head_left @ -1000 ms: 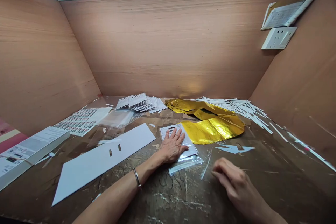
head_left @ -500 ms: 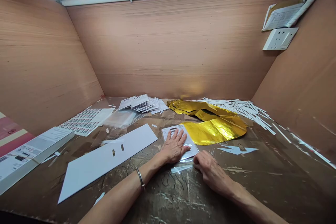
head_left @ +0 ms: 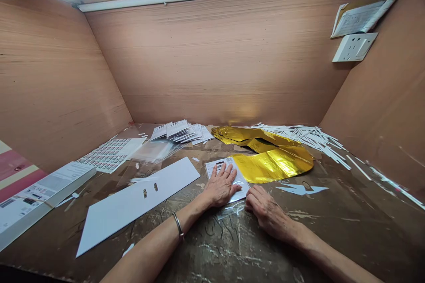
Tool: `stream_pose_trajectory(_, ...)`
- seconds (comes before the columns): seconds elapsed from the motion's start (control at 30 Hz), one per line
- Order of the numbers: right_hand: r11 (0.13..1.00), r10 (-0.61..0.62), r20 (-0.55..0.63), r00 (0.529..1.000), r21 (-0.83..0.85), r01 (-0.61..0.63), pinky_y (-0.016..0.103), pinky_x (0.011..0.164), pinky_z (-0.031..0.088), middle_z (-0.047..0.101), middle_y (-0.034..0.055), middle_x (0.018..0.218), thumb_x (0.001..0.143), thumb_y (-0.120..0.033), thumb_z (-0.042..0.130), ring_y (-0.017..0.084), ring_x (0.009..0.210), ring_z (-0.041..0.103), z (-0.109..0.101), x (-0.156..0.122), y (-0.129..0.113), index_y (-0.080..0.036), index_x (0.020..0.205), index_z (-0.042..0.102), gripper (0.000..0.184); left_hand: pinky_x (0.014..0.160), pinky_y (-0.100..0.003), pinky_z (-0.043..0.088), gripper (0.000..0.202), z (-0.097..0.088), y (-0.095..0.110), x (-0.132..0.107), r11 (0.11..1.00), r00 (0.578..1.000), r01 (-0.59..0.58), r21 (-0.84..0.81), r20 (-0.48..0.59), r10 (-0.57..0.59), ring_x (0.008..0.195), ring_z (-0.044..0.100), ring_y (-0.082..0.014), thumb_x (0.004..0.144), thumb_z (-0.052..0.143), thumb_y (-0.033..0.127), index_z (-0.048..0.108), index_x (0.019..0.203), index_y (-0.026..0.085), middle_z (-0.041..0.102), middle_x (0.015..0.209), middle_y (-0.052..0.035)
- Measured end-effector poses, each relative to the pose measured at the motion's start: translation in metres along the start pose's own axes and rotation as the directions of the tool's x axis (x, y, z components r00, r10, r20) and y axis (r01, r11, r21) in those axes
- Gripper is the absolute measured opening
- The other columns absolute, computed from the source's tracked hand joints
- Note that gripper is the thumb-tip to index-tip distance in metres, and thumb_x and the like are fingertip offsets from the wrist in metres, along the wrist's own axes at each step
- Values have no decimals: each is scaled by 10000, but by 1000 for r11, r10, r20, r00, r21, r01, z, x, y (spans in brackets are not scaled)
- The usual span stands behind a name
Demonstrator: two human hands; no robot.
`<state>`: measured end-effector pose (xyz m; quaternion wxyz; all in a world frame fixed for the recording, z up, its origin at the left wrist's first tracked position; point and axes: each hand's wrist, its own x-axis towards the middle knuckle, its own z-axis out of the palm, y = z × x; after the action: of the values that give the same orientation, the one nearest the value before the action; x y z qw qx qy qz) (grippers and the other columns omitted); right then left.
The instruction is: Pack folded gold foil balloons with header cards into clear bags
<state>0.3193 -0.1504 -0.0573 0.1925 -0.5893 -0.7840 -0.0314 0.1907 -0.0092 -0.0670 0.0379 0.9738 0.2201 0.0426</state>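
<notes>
Our left hand (head_left: pixel 221 188) lies flat, fingers spread, pinning a card in a clear plastic bag (head_left: pixel 241 185). Our right hand (head_left: pixel 267 213) sits palm-down at the bag's edge; can't tell if it's pinching.

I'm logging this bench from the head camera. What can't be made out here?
- Head view: the left hand covers most of the card, and its barcode is too small to read.
- Head view: both hands hide part of the clear sleeve; the right hand lies over its edge.
- Head view: the image's left edge cuts off the printed box.
</notes>
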Motion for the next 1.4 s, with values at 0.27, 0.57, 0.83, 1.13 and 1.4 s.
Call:
stream_pose_trajectory(0.27, 996, 35, 40, 999, 82, -38, 288, 627, 345, 521, 57, 727, 754, -35, 392, 162, 682, 423, 0, -1, -20, -152, 698, 467, 150, 1011, -512, 47, 661, -2, 1, 0, 1000, 1000, 3, -8, 7, -3, 1291, 50, -274, 828, 74, 569, 216, 1333, 167, 159, 1411, -88)
stream_pose_trajectory(0.57, 886, 294, 110, 950, 342, -314, 269, 687, 356, 550, 13, 766, 701, -62, 517, 155, 764, 474, -13, 6, -12, -187, 849, 538, 195, 1013, -509, 40, 648, -1, 1, -1, 1000, 1000, 4, 1, 15, -4, 1292, 40, -269, 834, 73, 557, 203, 1337, 170, 146, 1414, -84)
stream_pose_trajectory(0.83, 930, 241, 75, 968, 266, -252, 302, 695, 355, 529, 47, 815, 767, -72, 455, 172, 789, 444, -12, 10, -16, -169, 801, 523, 123, 1012, -509, 49, 638, -4, 2, -1, 1000, 1000, 2, -11, 10, -2, 1292, 44, -266, 838, 90, 552, 206, 1335, 169, 156, 1412, -87)
stream_pose_trajectory(1.13, 996, -8, 9, 1000, 86, 7, 303, 681, 367, 513, 63, 789, 811, -78, 405, 166, 756, 419, -4, 3, -6, -145, 712, 488, 146, 1012, -514, 29, 626, -10, 2, 3, 998, 998, 13, -67, 54, -10, 1292, 32, -268, 840, 150, 547, 218, 1331, 164, 151, 1412, -94)
stream_pose_trajectory(1.4, 997, -73, 51, 996, 22, 72, 305, 662, 368, 528, 79, 791, 771, 5, 338, 173, 738, 424, -8, 4, -3, -138, 765, 507, 221, 1036, -440, 106, 434, -33, 4, -26, 982, 995, -104, -159, -13, 103, 1288, 113, -232, 875, 285, 395, 372, 1238, 174, 237, 1382, -119)
